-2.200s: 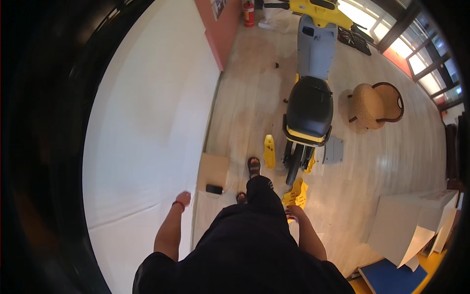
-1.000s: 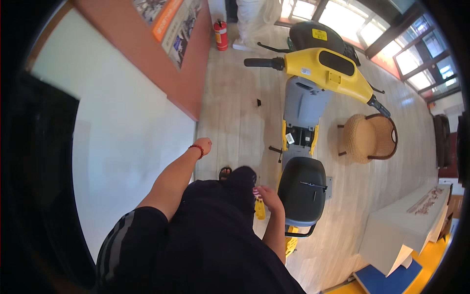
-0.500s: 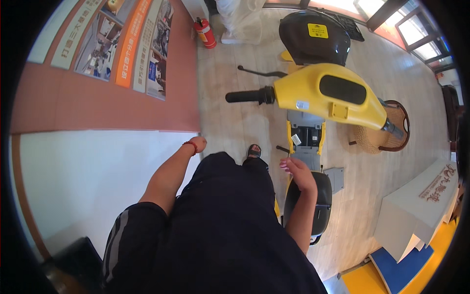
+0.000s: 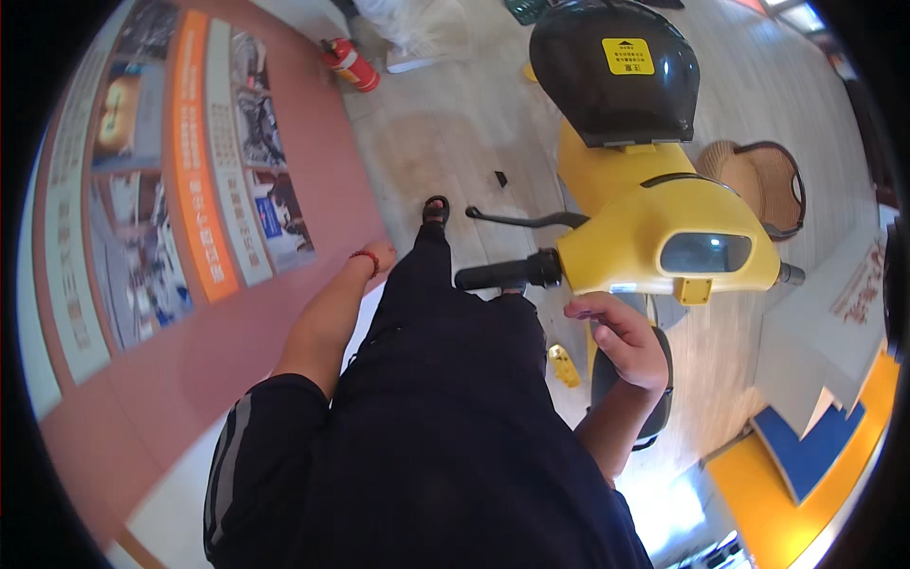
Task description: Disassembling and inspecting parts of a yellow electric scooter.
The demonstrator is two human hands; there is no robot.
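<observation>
Right grip (image 4: 627, 339), half open, likely empty, has moved by the front of the yellow scooter (image 4: 611, 251) on the floor (image 4: 512, 123); left grip (image 4: 382, 258) curls left of it, maybe from walking; I can't tell if it's empty

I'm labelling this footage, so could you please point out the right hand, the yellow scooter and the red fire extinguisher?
Right hand (image 4: 627, 339): head view, middle of the hand.
Yellow scooter (image 4: 616, 248): head view, on its handlebar cover.
Red fire extinguisher (image 4: 352, 66): head view, middle of the cylinder.
</observation>
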